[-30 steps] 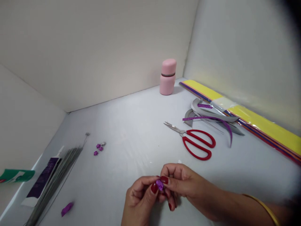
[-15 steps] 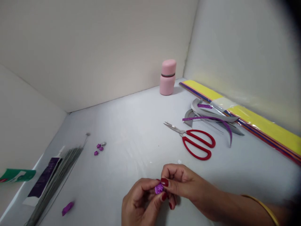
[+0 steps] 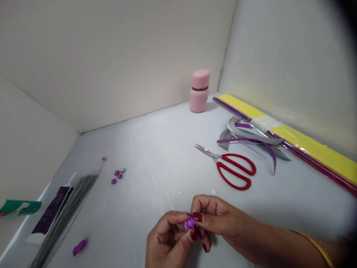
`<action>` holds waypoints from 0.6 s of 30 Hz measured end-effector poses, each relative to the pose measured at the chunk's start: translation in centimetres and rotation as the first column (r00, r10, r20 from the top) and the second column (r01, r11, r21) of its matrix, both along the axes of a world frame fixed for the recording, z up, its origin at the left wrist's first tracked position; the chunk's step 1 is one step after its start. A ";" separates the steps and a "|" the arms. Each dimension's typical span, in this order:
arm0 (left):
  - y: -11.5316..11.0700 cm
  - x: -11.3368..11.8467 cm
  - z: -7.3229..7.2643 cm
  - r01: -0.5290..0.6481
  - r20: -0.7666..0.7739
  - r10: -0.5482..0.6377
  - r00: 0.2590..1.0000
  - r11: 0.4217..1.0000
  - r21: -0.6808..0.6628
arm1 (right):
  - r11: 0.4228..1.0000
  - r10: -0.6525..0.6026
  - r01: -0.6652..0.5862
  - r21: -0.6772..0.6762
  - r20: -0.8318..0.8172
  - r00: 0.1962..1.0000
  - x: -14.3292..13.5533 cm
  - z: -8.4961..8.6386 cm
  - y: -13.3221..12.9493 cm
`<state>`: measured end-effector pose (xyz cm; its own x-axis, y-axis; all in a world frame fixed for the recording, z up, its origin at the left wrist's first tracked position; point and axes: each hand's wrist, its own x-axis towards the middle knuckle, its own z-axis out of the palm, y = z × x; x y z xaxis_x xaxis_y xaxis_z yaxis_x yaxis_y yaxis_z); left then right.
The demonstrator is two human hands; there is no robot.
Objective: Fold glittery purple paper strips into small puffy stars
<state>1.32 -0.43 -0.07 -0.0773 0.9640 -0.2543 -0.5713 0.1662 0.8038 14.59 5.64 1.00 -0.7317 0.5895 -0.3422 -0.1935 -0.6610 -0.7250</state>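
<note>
Between the fingertips of both hands is a small, glittery purple folded paper piece (image 3: 190,224). My left hand (image 3: 169,238) is closed, its thumb and forefinger pinching the piece from the left and below. My right hand (image 3: 220,217) pinches its right upper edge, and the other fingers curl beneath. Fingertips hide part of the piece's outline. Just beyond the hands lie tiny white paper scraps (image 3: 213,191). Red-handled scissors (image 3: 235,173) rest on the table above my right hand, blades pointing left and slightly apart.
Small purple paper stars (image 3: 119,176) and a silver one (image 3: 123,170) sit at left. Beside them are a wire bundle (image 3: 69,214), a glue tube (image 3: 51,212) and a purple scrap (image 3: 79,247). Grey and purple strips (image 3: 251,139), packaged coloured sheets (image 3: 306,143) and a pink flask (image 3: 199,91) stand beyond.
The purple piece has turned slightly between the fingertips, and both hands have shifted a little to the right. Nothing on the table has moved noticeably.
</note>
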 end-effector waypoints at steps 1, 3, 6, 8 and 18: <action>0.0 -0.1 -0.3 0.008 -0.009 -0.008 1.000 1.000 0.006 | 1.000 0.001 -0.001 -0.004 -0.007 1.000 0.0 -0.1 0.0; 0.0 -0.3 -0.8 0.032 -0.026 -0.032 0.999 0.999 0.019 | 1.000 0.002 -0.002 -0.015 -0.015 1.000 0.0 -0.2 0.0; 0.1 -0.6 -1.1 0.062 -0.036 -0.061 0.997 0.998 0.012 | 1.000 -0.002 0.002 -0.012 -0.002 1.000 0.0 -0.3 0.0; 0.2 -0.8 -1.1 0.088 -0.012 -0.088 0.996 0.996 0.011 | 1.000 -0.015 0.014 0.024 0.027 1.000 -0.1 -0.4 0.1; 0.5 -1.0 -2.6 0.150 0.111 -0.166 0.980 0.979 0.141 | 0.997 0.003 -0.010 0.079 0.093 0.996 -0.1 0.0 0.0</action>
